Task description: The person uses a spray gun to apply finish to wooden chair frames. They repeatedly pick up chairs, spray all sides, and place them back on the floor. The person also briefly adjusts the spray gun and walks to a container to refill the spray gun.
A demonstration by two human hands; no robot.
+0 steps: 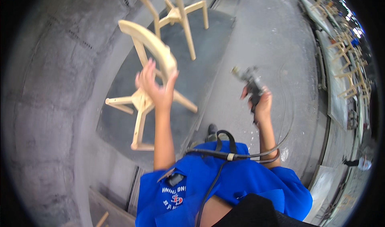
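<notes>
the left hand [154, 86], fingers spread, is at the back of the near chair [140, 100] on the dark board [212, 36]; the right hand [262, 103] curls round a spray gun [253, 88]. the chair looks joined, its wood seemingly uncoated, no seat panel on yet.
</notes>
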